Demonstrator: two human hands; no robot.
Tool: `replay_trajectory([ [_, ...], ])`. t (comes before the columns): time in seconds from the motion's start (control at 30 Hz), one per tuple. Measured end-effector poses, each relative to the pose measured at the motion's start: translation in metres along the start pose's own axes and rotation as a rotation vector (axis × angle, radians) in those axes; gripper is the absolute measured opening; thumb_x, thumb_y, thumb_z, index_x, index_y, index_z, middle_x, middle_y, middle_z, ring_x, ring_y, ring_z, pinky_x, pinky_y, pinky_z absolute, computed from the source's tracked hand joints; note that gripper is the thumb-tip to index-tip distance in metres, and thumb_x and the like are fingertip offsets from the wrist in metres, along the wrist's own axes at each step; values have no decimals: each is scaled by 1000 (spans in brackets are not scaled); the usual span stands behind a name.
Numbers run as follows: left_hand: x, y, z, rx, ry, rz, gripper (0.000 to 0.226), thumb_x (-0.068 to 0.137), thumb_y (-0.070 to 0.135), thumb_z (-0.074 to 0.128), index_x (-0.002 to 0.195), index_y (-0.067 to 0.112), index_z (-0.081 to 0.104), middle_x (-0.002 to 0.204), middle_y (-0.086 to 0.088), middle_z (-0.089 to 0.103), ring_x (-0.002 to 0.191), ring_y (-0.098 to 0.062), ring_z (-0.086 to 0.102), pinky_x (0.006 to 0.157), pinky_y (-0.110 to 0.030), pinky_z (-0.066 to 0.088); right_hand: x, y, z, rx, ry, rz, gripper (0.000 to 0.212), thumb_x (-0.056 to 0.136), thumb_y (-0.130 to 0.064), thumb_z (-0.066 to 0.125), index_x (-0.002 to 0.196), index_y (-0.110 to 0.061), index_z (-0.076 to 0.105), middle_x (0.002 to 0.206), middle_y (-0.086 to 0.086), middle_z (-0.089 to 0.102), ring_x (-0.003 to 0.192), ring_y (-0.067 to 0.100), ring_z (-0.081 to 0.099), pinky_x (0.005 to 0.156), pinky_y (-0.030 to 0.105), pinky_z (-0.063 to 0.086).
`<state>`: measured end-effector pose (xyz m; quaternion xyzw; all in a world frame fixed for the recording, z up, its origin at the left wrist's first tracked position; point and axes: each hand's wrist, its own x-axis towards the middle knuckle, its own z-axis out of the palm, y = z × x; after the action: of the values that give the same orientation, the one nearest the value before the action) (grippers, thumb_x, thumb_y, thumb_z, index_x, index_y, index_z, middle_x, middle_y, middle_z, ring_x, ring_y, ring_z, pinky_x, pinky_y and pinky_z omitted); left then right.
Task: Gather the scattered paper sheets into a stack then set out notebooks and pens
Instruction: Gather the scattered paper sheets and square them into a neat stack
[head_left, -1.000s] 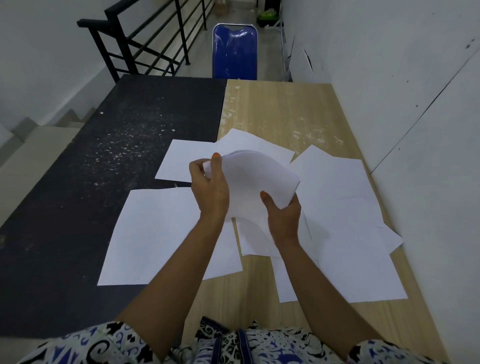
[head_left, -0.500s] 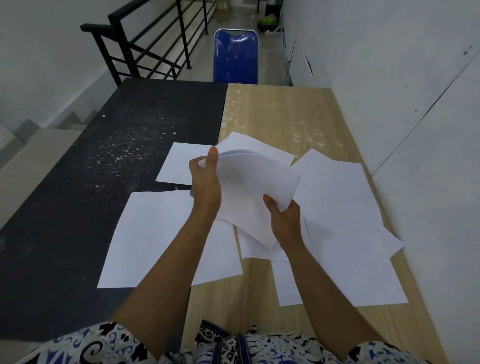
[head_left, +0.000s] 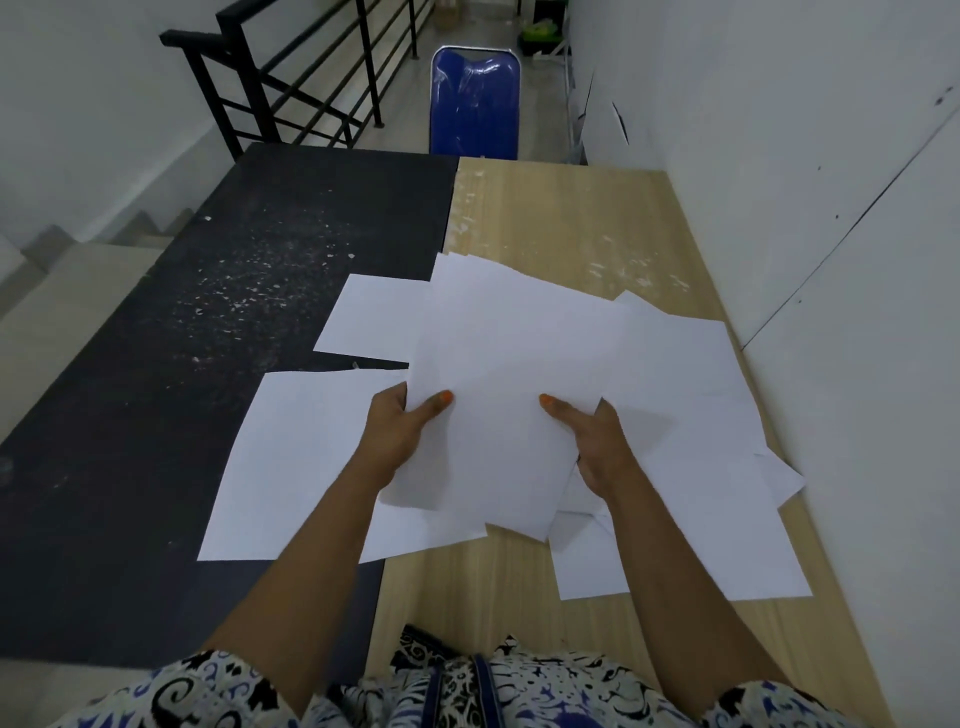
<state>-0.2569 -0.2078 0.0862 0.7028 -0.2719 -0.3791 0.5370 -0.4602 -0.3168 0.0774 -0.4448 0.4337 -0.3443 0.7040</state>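
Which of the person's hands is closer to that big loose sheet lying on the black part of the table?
Left. The left hand is directly over the loose sheet; the right hand is farther off, over the wooden side.

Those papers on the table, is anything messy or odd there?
Yes. Loose sheets lie scattered and overlapping at odd angles across the black table and the wooden table. The left hand and right hand hold an uneven bundle. White flecks also dot the black surface.
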Motion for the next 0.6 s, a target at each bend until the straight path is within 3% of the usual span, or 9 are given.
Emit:
replay_trajectory([
  [0.17, -12, -17, 2, -139, 35, -70, 17, 86, 34, 69, 99, 23, 66, 96, 4, 72, 86, -17, 69, 66, -24, 53, -10, 19, 2, -120, 25, -12, 34, 83, -10, 73, 117, -12, 66, 110, 6, 72, 102, 27, 68, 87, 44, 56],
  [0.3, -16, -21, -4, -142, -90, -119, 31, 89, 36, 65, 117, 23, 61, 108, 2, 69, 97, -19, 66, 74, -29, 55, -11, 13, 6, -228, 31, -92, 36, 84, -13, 72, 118, -19, 63, 111, -2, 69, 102, 16, 66, 92, 38, 54],
  [0.4, -16, -21, -5, -97, -141, -107, 27, 90, 33, 64, 115, 27, 57, 106, 7, 66, 95, -15, 65, 71, -26, 54, -11, 12, 10, -316, 20, -131, 44, 85, -17, 73, 126, -18, 58, 115, -6, 67, 106, 12, 63, 95, 34, 51],
  [0.6, -9, -26, -11, -46, 7, -31, 28, 92, 28, 64, 118, 23, 57, 104, 10, 64, 92, -8, 63, 68, -20, 49, -14, 12, 10, -362, 24, -185, 39, 81, -16, 76, 118, -19, 63, 109, -8, 69, 100, 9, 66, 89, 30, 54],
])
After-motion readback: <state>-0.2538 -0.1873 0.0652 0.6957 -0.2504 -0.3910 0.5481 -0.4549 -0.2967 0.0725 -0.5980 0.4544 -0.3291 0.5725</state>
